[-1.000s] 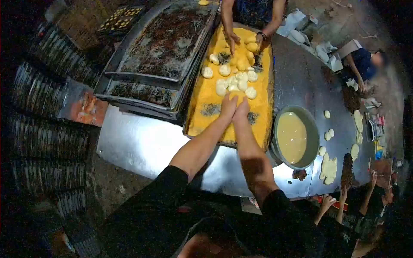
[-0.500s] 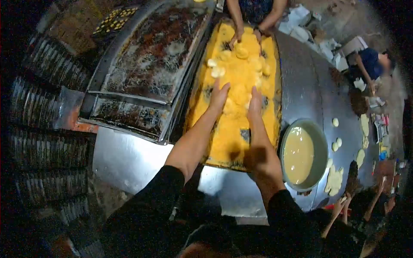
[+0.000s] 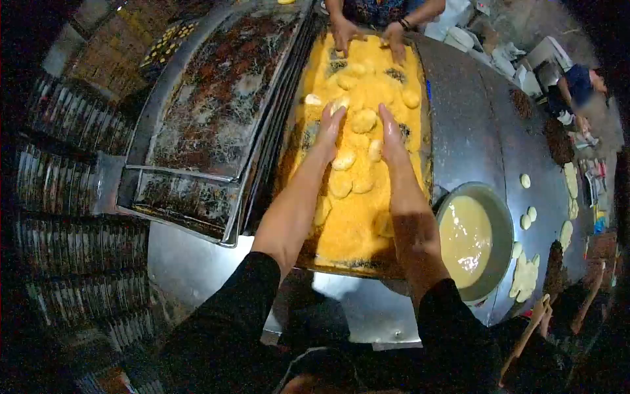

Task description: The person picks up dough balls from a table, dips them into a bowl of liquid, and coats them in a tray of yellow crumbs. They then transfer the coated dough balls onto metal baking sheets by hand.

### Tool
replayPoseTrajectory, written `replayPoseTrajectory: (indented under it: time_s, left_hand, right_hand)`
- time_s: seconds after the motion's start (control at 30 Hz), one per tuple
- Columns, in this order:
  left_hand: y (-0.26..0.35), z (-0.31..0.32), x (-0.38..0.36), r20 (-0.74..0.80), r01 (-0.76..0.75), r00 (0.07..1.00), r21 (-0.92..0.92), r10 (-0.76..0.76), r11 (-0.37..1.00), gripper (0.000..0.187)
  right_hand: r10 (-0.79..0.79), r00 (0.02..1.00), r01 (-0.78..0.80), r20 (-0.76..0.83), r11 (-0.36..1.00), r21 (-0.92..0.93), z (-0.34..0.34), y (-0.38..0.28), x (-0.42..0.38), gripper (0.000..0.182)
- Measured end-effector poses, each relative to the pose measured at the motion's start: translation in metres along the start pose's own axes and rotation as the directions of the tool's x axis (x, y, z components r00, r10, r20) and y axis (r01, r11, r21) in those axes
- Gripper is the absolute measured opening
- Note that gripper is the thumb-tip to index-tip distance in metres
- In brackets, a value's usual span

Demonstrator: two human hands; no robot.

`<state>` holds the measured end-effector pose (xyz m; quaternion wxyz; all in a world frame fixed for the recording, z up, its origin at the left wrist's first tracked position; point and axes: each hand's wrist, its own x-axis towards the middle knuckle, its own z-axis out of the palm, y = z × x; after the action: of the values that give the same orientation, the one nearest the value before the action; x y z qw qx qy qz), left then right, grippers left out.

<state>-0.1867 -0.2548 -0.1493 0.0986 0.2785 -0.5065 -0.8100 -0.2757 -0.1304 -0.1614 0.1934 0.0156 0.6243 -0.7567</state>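
Observation:
A long tray holds yellow crumbs with several flat, round dough pieces lying in them, some coated and some paler. My left hand is open on the crumbs, its fingertips by a pale dough piece. Opposite it, my right hand is open too, palm turned inward, beside another dough piece. Between the two hands lies a crumb-coated round, apart from both. At the tray's far end a co-worker's two hands spread over the crumbs.
Stacked dark baking trays rise on the left. To the right, a basin of pale yellow liquid stands on the metal table. Dough pieces lie beyond it. Other people work at the right edge. Racked trays fill the far left.
My hands have moved a little farther up the tray. The dough pieces lie more spread out in the crumbs. The co-worker's hands have come away from a dough piece and opened.

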Motion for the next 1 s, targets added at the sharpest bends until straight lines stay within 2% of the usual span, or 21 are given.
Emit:
replayPoseTrajectory:
  time_s: [0.03, 0.1, 0.17, 0.23, 0.27, 0.33, 0.37, 0.43, 0.5, 0.57, 0.6, 0.63, 0.67, 0.7, 0.73, 0.77, 0.83, 0.9, 0.93, 0.97, 1.0]
  left_hand:
    - [0.001, -0.001, 0.001, 0.001, 0.012, 1.0, 0.0, -0.012, 1.0, 0.073]
    - [0.001, -0.015, -0.004, 0.297, 0.113, 0.954, -0.245, -0.037, 0.963, 0.068]
    - [0.015, -0.03, -0.045, 0.291, 0.179, 0.952, -0.262, -0.1, 0.948, 0.057]
    - [0.013, -0.053, -0.072, 0.042, -0.094, 0.996, 0.378, 0.084, 0.921, 0.057]
    - [0.005, -0.053, -0.086, 0.043, -0.095, 0.995, 0.379, 0.085, 0.92, 0.057]
    - [-0.014, -0.044, -0.101, -0.03, 0.026, 0.999, 0.147, -0.022, 0.989, 0.056]
    - [-0.031, -0.036, -0.089, -0.084, -0.113, 0.986, 0.296, 0.144, 0.949, 0.057]
    - [-0.048, -0.025, -0.071, 0.11, -0.099, 0.986, -0.214, 0.124, 0.972, 0.06]
    - [-0.008, -0.01, -0.091, 0.176, 0.061, 0.984, -0.223, -0.021, 0.973, 0.062]
    - [0.021, -0.008, -0.119, 0.24, 0.209, 0.958, -0.219, -0.155, 0.953, 0.064]
    - [0.031, -0.013, -0.131, 0.117, 0.154, 0.981, 0.026, -0.156, 0.988, 0.063]
    - [0.038, -0.021, -0.139, -0.002, 0.117, 0.993, 0.273, -0.121, 0.955, 0.063]
    - [0.013, -0.051, -0.129, 0.097, -0.078, 0.994, 0.391, 0.043, 0.917, 0.06]
    - [0.0, -0.068, -0.136, 0.018, -0.084, 0.996, 0.51, 0.087, 0.856, 0.059]
    - [-0.014, -0.08, -0.145, -0.056, -0.081, 0.988, 0.62, 0.147, 0.78, 0.058]
    - [-0.054, -0.091, -0.138, -0.161, -0.032, 0.978, 0.501, 0.129, 0.865, 0.061]
    - [-0.083, -0.069, -0.149, -0.201, -0.036, 0.96, 0.602, 0.195, 0.798, 0.063]
    - [-0.091, -0.035, -0.14, -0.147, -0.102, 0.977, 0.306, 0.153, 0.947, 0.066]
    - [-0.084, -0.02, -0.13, -0.16, -0.021, 0.987, 0.005, 0.021, 1.0, 0.056]
    - [-0.066, -0.015, -0.129, -0.163, -0.019, 0.986, -0.001, 0.018, 1.0, 0.056]
    - [-0.038, -0.007, -0.133, 0.031, 0.012, 0.999, -0.259, -0.004, 0.966, 0.058]
  right_hand:
    - [0.009, 1.0, -0.009, -0.008, 1.0, -0.002, -0.004, -0.011, -0.01, 0.057]
    - [0.108, 0.961, -0.177, 0.256, 0.947, 0.267, -0.014, -0.028, -0.031, 0.062]
    - [0.071, 0.949, -0.149, 0.308, 0.959, 0.24, -0.042, -0.036, -0.06, 0.063]
    - [-0.013, 0.991, 0.031, 0.134, 0.99, -0.136, -0.067, -0.031, -0.081, 0.063]
    - [-0.014, 0.991, 0.032, 0.133, 0.99, -0.134, -0.071, -0.007, -0.089, 0.063]
    - [-0.309, 0.949, 0.199, -0.063, 0.741, -0.641, -0.068, 0.051, -0.09, 0.066]
    - [-0.314, 0.947, 0.203, -0.062, 0.74, -0.641, -0.051, 0.045, -0.094, 0.066]
    - [-0.203, 0.974, 0.092, -0.099, 0.758, -0.646, -0.019, 0.026, -0.103, 0.061]
    - [-0.034, 0.994, 0.044, 0.102, 0.995, -0.091, -0.017, 0.01, -0.083, 0.06]
    - [0.031, 0.99, -0.031, 0.141, 1.0, 0.0, -0.03, -0.01, -0.098, 0.059]
    - [0.06, 0.978, -0.079, 0.197, 0.993, 0.09, -0.035, -0.026, -0.102, 0.057]
    - [-0.025, 0.99, 0.041, 0.135, 0.992, -0.119, -0.043, -0.035, -0.122, 0.057]
    - [-0.128, 0.987, 0.152, 0.093, 0.932, -0.328, -0.055, -0.04, -0.151, 0.057]
    - [-0.384, 0.922, 0.349, 0.048, 0.774, -0.528, -0.072, -0.012, -0.163, 0.056]
    - [-0.392, 0.916, 0.183, -0.085, 0.596, -0.782, -0.095, 0.04, -0.152, 0.056]
    - [-0.431, 0.889, 0.099, -0.154, 0.51, -0.855, -0.093, 0.076, -0.161, 0.057]
    - [-0.479, 0.852, 0.008, -0.213, 0.419, -0.908, -0.047, 0.088, -0.18, 0.058]
    - [-0.246, 0.899, 0.063, -0.362, 0.891, -0.449, 0.003, 0.047, -0.194, 0.061]
    - [-0.119, 0.928, 0.071, -0.353, 0.986, -0.148, 0.009, 0.041, -0.177, 0.06]
    - [0.001, 0.953, 0.051, -0.302, 0.985, 0.165, 0.016, 0.036, -0.161, 0.059]
    - [0.065, 0.994, -0.029, -0.088, 0.931, 0.363, 0.014, 0.013, -0.156, 0.058]
